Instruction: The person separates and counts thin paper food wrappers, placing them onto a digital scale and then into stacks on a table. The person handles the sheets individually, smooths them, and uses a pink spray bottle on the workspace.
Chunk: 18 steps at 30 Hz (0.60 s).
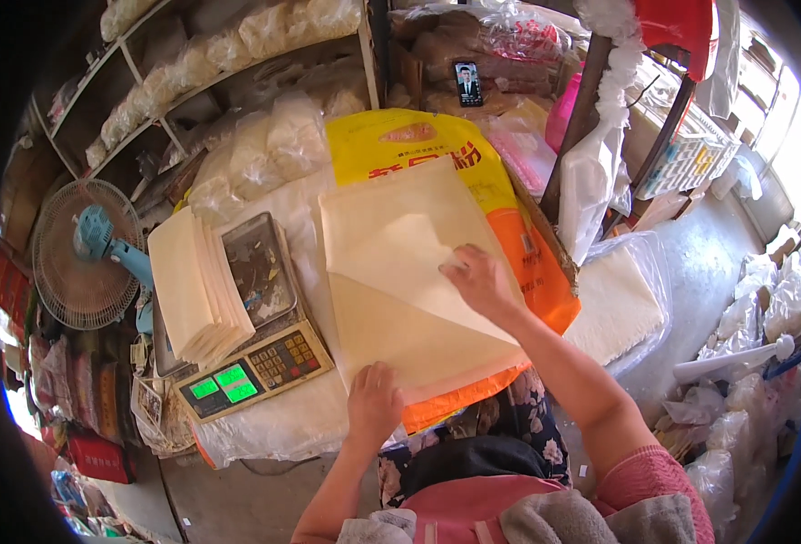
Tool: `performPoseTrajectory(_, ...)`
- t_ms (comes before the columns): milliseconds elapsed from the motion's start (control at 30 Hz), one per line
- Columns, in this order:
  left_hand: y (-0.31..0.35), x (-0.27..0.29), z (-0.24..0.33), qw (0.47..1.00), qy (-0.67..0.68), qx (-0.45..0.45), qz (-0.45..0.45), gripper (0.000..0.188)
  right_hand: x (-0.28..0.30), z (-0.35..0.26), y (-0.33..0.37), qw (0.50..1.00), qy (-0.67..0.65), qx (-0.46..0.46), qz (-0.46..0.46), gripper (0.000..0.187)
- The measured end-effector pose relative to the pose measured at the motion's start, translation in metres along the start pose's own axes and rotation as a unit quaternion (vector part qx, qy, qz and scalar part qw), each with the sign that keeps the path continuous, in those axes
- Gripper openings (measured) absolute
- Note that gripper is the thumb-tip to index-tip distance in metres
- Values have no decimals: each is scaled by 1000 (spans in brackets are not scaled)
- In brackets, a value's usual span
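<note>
The stack of pale thin sheets (418,281) is spread over the yellow-and-orange sack (509,236), just right of the weighing scale (255,354). The stack's near edge is pressed flat under the left hand (375,403), fingers together. The top sheet's folded corner is pinched by the right hand (480,281). A second folded pile (196,286) is rested on the scale's tray.

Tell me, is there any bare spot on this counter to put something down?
Little. The white plastic-covered counter shows a bare strip in front of the electronic scale, left of the left hand. The scale's steel pan is half free beside the folded sheet stack. Elsewhere it is crowded: big pale sheets under both hands cover the yellow-orange sack.
</note>
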<state>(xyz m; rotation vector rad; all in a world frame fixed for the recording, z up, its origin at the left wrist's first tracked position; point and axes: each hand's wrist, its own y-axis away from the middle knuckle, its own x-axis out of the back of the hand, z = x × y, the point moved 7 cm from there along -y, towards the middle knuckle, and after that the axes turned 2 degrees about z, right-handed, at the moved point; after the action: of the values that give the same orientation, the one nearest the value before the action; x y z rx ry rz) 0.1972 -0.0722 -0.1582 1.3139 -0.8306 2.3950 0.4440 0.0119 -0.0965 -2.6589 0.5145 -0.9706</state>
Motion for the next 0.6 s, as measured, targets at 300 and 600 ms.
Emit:
performPoseTrajectory(300, -109, -19, -59, 975, 28, 148, 161, 73, -34, -5, 42, 981, -101, 99, -133, 32)
performPoseTrajectory(600, -122, -56, -64, 970, -39, 166, 170, 77, -34, 32, -65, 975, -116, 54, -180, 37)
